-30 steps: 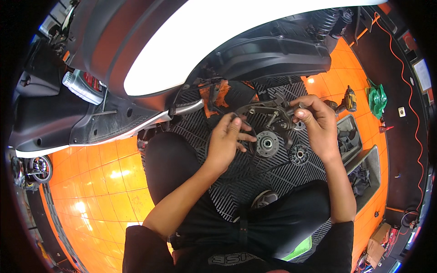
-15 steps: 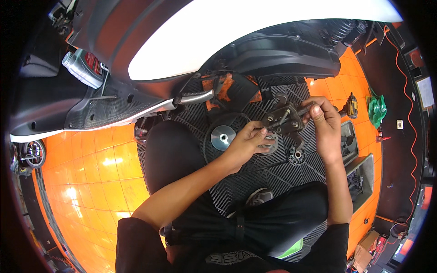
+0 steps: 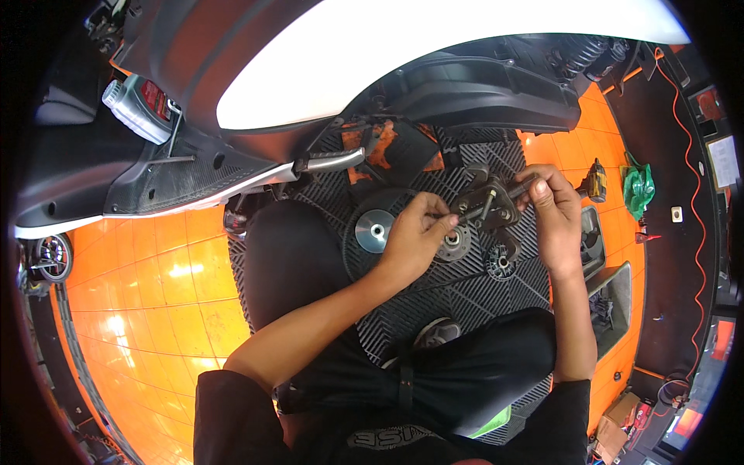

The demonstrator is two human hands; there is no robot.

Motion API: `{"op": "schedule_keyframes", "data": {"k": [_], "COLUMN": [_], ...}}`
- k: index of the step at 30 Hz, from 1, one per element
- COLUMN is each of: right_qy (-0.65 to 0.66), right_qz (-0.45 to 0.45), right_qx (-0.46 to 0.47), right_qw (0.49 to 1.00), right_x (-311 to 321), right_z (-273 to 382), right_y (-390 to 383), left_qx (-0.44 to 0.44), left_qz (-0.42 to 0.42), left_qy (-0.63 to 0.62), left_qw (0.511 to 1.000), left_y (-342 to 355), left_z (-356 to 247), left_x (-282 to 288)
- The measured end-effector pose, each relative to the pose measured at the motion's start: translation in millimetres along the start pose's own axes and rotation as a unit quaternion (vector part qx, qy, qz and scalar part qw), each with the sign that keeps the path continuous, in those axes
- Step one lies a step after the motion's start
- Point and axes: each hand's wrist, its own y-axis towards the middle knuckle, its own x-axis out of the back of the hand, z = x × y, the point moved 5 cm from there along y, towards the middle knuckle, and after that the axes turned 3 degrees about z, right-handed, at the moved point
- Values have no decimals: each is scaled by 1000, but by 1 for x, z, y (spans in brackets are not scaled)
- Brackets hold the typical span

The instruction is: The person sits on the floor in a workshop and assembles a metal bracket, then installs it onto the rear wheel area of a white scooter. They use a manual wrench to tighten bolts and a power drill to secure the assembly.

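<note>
A dark metal bracket assembly with bolts is held up between my hands. My left hand pinches the bracket's lower-left end near a rod. My right hand grips a threaded-looking dark shaft at its upper-right end. Below lie a silver disc on the dark mat, a holed round metal flange partly behind my left fingers, and a smaller slotted round part under the bracket.
A white-and-black scooter fills the top, a silver bottle on its footboard. At right are a yellow-black drill, a green plastic bag and grey trays. Orange tiles surround the mat.
My left hand has moved up and right and closed on the bracket's lower end. The bracket is raised and turned, and the silver disc has come into view at left.
</note>
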Motion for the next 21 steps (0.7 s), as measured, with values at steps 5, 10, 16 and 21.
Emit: {"op": "schedule_keyframes", "data": {"k": [5,10,16,21], "right_qy": [6,67,107,56], "right_qz": [-5,-18,-40,-79], "right_qx": [-1,-11,-60,-57], "right_qw": [1000,998,992,994], "right_x": [9,8,13,16], "right_z": [0,5,4,7], "right_y": [1,-1,-4,-4], "left_qx": [-153,-240,-237,-206], "left_qz": [-86,-66,13,43], "left_qy": [190,160,143,182], "left_qw": [966,955,961,960], "left_y": [-7,-15,-13,-17], "left_z": [-27,-50,-51,-50], "left_x": [5,-7,-9,-17]}}
